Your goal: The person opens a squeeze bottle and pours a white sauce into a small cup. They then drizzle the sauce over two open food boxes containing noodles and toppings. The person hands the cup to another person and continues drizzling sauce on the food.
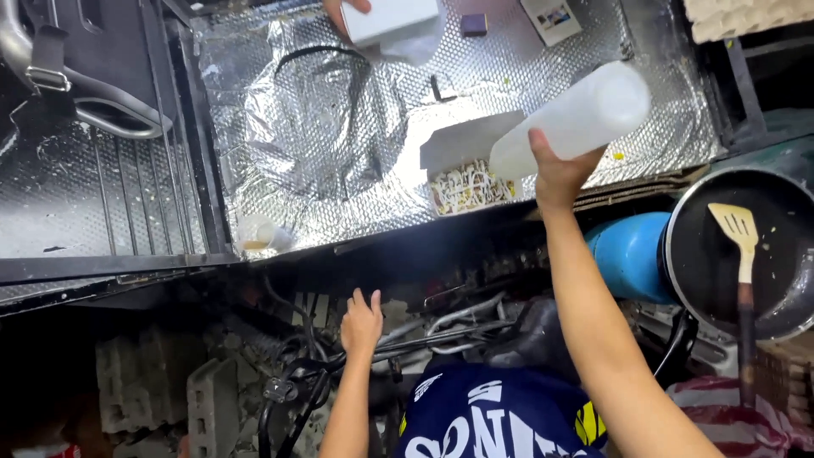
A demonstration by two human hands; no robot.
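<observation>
right hand (555, 174) gripping a white plastic bottle (572, 123), tipping it over an open box of noodles (468, 182) on the foil counter (305, 127), left hand (362, 322) hanging lower, fingers loosely spread, holding nothing

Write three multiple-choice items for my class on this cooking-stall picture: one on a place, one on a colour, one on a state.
1. Where does the yellow slotted spatula lie?
A. in the round black frying pan
B. on the silver foil-covered counter
C. in the open white box of noodles

2. What colour is the rounded cylinder beside the pan?
A. red
B. blue
C. green

3. How does the right hand hold the translucent white plastic bottle?
A. upright
B. tipped towards the box of noodles
C. lying flat on the counter

Answers: 1 A, its head rests inside the pan. 2 B, its curved side is bright blue. 3 B, the bottle slants down over the box, off the counter.
</observation>
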